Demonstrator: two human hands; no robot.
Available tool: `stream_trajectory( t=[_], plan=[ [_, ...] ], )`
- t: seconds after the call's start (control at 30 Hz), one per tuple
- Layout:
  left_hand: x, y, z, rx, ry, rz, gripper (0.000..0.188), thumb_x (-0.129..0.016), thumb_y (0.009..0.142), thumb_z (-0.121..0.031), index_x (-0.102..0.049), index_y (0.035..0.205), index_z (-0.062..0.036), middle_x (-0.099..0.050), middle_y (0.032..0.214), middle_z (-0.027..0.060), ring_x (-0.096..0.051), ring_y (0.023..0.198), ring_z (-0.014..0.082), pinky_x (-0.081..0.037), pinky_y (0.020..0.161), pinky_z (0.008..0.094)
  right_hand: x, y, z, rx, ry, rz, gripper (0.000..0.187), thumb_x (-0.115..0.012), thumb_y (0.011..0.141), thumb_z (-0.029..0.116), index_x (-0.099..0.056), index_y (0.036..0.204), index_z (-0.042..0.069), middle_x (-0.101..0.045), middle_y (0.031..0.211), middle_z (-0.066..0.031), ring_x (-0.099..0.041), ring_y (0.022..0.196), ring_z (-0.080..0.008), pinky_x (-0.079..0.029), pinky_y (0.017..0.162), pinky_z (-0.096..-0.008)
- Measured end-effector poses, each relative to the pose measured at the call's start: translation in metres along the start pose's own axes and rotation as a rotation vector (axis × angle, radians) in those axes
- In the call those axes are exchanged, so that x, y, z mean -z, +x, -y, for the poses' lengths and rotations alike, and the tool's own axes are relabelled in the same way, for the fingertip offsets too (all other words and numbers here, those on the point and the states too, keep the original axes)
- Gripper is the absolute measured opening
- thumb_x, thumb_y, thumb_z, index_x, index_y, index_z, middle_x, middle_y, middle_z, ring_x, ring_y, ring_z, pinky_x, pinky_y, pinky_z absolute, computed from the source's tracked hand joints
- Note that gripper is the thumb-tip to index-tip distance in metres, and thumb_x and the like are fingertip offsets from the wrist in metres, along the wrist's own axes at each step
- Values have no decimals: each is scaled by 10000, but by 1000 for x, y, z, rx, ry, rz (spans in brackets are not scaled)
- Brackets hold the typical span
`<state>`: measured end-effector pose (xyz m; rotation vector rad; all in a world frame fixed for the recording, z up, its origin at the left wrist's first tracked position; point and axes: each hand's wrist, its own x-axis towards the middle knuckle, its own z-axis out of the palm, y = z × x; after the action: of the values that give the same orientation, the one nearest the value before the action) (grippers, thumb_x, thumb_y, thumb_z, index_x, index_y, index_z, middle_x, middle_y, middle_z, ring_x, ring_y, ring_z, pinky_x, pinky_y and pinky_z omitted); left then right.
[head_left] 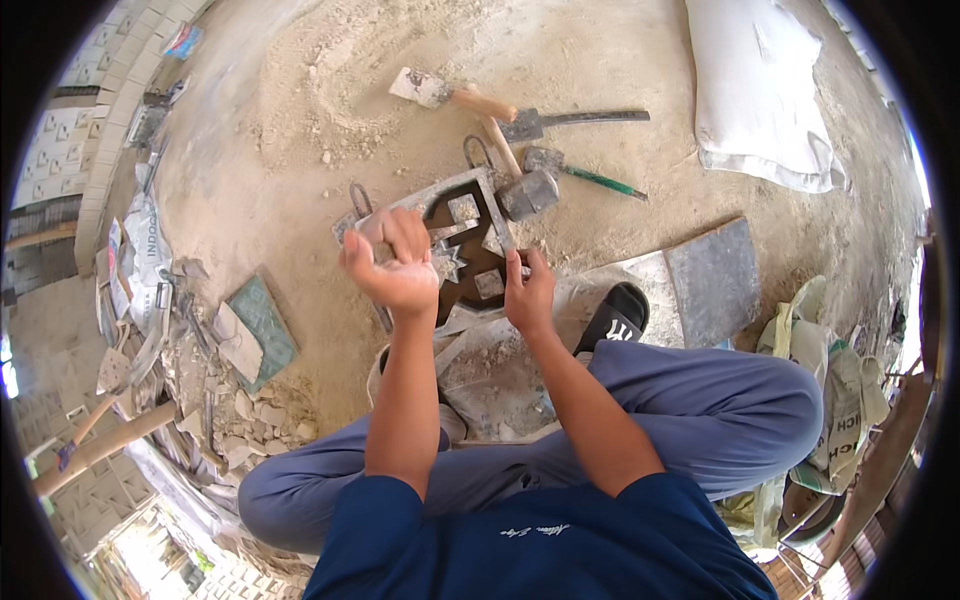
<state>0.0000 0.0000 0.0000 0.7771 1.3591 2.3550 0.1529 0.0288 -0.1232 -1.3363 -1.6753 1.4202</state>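
A grey metal mould frame (455,188) with a dark, star-patterned cavity and looped handles lies on the floor before me. My left hand (395,262) is closed in a fist over its left part, thumb raised. A narrow brownish piece shows beside the fist; whether the hand holds it, I cannot make out. My right hand (528,285) is closed at the mould's right edge, thumb and fingers pinching the rim. Several pale blocks sit within the cavity. Just beyond the right corner, a mallet (530,195) with a dark head and wooden handle rests.
Beyond the mould lie a wooden-handled trowel (425,88), a dark flat tool (590,117) and a green-handled tool (605,184). A white sack (765,95) lies far right, a grey slab (713,280) nearer. At left are a green tile (262,330) and rubble (255,415).
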Motion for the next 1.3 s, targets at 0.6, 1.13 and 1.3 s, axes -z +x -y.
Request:
stream_trajectory(
  t=[0.6,1.13,1.3],
  plan=[
    [-4,4,-1,260,54,-125,581,-268,987,-512,-282,545,-134,-224,439,8,-169,391,131,-163,386,296,-2,-12,3,90,-80,-39,319,-595,999,265,-619,906,-39,-633,885,-221,-610,838,-412,-472,756,-462],
    [-15,4,-5,279,16,-171,585,-279,985,-521,-288,543,-139,-239,449,-1,-174,400,131,-178,383,300,10,-8,-2,28,-36,-28,327,-604,993,281,-630,907,-33,-640,909,-217,-613,844,-415,-476,748,-464],
    [-17,-8,3,72,123,-33,565,-315,975,-508,-274,549,-139,-241,451,7,-208,419,131,-173,391,304,9,-15,-1,76,-80,-48,320,-607,991,273,-631,906,-34,-643,903,-219,-619,839,-414,-478,749,-460]
  ],
)
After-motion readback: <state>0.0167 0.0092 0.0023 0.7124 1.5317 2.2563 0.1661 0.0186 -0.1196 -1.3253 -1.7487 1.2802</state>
